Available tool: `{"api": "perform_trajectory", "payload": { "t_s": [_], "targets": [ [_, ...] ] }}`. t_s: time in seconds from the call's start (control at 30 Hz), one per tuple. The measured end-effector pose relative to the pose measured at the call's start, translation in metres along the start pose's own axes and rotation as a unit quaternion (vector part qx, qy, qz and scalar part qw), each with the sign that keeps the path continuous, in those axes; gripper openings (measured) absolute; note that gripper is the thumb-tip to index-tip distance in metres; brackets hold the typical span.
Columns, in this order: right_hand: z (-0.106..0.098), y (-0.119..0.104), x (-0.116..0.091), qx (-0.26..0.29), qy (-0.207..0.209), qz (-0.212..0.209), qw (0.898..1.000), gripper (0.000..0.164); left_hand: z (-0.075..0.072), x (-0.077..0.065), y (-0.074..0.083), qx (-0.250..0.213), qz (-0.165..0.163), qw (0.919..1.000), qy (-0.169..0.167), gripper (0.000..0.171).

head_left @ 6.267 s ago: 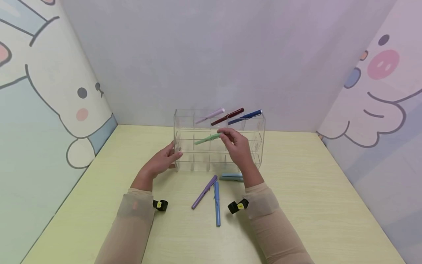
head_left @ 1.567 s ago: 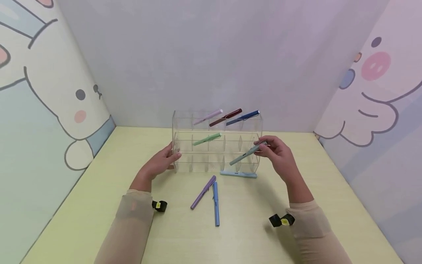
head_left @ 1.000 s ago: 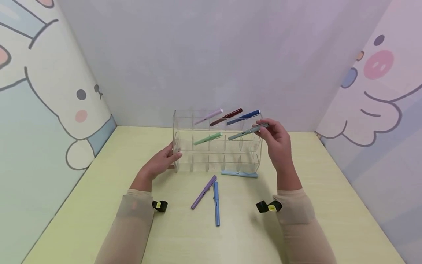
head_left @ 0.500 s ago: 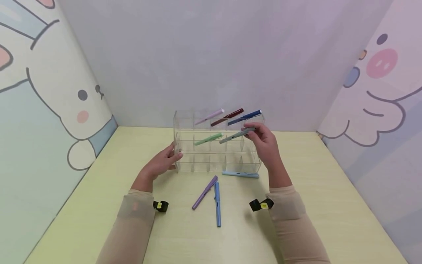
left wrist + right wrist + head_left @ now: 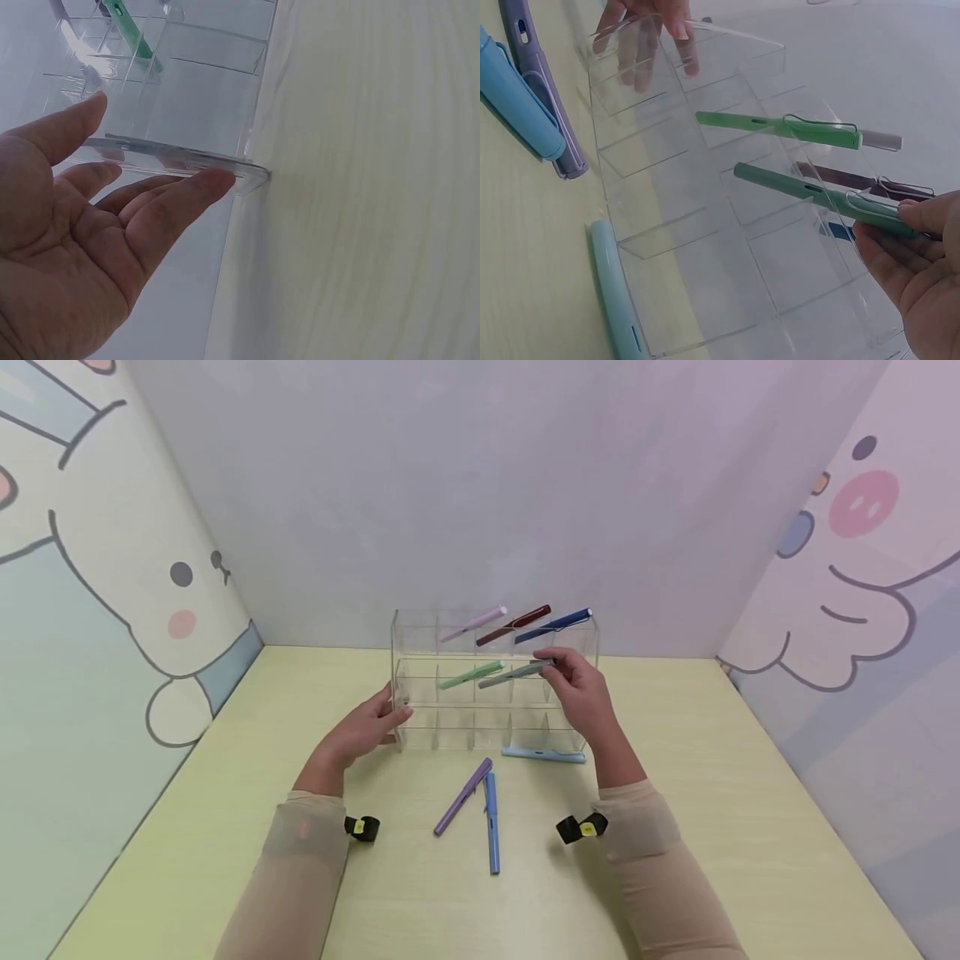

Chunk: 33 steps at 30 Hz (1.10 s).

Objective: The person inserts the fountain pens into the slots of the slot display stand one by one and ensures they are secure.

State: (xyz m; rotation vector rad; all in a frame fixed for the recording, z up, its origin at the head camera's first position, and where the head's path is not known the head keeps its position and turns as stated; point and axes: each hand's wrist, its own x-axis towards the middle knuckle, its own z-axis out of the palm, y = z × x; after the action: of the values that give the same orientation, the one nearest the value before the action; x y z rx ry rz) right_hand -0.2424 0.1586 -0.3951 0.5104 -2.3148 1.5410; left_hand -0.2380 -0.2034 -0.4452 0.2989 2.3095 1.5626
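My right hand point(image 5: 583, 693) pinches a grey-green pen point(image 5: 501, 677) by its cap end. The pen slants over the middle tier of a clear acrylic pen rack point(image 5: 454, 718), its lower end just right of a light green pen point(image 5: 469, 675) lying there. In the right wrist view the grey-green pen point(image 5: 772, 180) has its clip by the thumb. My left hand point(image 5: 363, 727) holds the rack's left side panel, thumb at the front edge and fingers along the outside. On the top tier rest a lilac pen point(image 5: 474, 623), a dark red pen point(image 5: 513, 625) and a dark blue pen point(image 5: 553, 625).
A pale blue pen point(image 5: 543, 755) lies along the rack's front foot. Nearer on the table point(image 5: 420, 902), a purple pen point(image 5: 459, 803) and a blue pen point(image 5: 492, 827) lie with their upper ends close together. A plain wall point(image 5: 480, 510) stands behind the rack.
Earlier my right hand let go of the light green pen on the middle tier and took the grey-green one. It has since moved up, then left, to beside the green pen. The left hand stays put.
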Motion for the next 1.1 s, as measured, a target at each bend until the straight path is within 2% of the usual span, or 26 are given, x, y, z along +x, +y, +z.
{"api": "perform_trajectory", "payload": {
  "t_s": [0.4,0.7,0.9,1.1],
  "targets": [
    [0.0054,-0.0025,-0.0018,-0.06,-0.005,0.004,0.998,0.028,-0.0007,0.0004,-0.0006,-0.003,0.004,1.0,-0.002,0.079],
    [0.0061,-0.0016,-0.0018,-0.108,-0.038,-0.014,0.993,0.034,-0.001,0.0015,-0.0011,-0.001,0.007,1.0,-0.001,0.078],
    [0.0055,0.0001,-0.0011,-0.102,-0.046,-0.018,0.994,0.038,-0.0008,0.0027,-0.0015,-0.004,0.005,1.0,0.0,0.076],
    [0.0009,-0.0043,-0.001,-0.06,-0.036,-0.023,0.997,0.046,-0.0018,0.0049,-0.003,-0.008,0.01,0.9999,-0.002,0.076]
  ]
}}
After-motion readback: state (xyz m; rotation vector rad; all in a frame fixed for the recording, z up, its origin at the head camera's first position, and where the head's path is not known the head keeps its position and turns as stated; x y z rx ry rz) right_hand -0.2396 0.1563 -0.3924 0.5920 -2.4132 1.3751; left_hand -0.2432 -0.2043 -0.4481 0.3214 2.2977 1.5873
